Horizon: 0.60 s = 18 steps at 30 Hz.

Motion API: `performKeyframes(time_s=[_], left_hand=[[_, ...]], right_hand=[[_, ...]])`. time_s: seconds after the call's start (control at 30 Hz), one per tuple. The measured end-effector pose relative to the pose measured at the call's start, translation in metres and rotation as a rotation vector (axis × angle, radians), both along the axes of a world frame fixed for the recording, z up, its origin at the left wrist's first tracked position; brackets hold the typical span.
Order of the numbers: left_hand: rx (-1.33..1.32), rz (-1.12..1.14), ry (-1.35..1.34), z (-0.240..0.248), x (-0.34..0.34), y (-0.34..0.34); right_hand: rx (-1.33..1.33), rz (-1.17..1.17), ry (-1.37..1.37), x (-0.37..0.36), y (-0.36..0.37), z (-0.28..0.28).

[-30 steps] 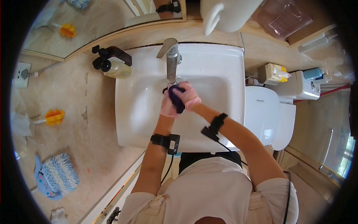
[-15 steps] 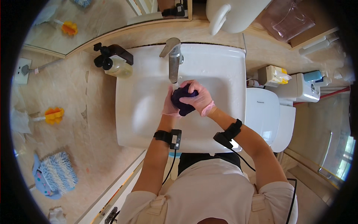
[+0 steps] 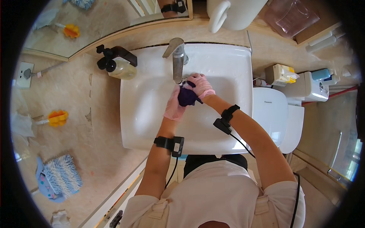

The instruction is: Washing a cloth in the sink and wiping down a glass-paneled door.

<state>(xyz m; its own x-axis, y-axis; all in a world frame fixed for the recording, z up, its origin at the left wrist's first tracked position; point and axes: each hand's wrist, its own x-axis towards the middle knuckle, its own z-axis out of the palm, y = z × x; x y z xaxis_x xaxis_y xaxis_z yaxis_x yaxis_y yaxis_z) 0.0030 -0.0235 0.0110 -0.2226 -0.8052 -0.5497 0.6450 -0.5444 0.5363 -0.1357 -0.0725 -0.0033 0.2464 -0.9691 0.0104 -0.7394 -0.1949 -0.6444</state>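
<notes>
Purple cloth (image 3: pixel 186 98), bunched near the faucet (image 3: pixel 177 68), is clutched by left hand (image 3: pixel 175 107) and right hand (image 3: pixel 201 85); it could slip if pink gloves (image 3: pixel 207 92) turn slick.

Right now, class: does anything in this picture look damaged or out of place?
Yes: the wall left of the white sink has ragged, dark-edged patches that look chipped, odd against the smoother surface around them. Nothing else clearly stands out.

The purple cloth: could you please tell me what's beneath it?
Left of the purple cloth shows the left hand, and at its upper right the right hand; the part of the white sink directly beneath is covered.
</notes>
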Motion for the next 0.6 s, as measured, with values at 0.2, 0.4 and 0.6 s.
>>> performKeyframes(time_s=[0.2, 0.4, 0.6], left_hand=[[0.194, 0.14, 0.091, 0.018, 0.0, 0.012], [-0.016, 0.01, 0.346, -0.011, 0.001, 0.006], [-0.092, 0.009, 0.253, 0.008, -0.031, 0.004]], right_hand=[[0.463, -0.458, -0.832, 0.011, 0.016, 0.028], [0.147, -0.06, -0.324, 0.029, 0.081, 0.055], [0.287, -0.285, -0.143, 0.012, 0.026, 0.044]])
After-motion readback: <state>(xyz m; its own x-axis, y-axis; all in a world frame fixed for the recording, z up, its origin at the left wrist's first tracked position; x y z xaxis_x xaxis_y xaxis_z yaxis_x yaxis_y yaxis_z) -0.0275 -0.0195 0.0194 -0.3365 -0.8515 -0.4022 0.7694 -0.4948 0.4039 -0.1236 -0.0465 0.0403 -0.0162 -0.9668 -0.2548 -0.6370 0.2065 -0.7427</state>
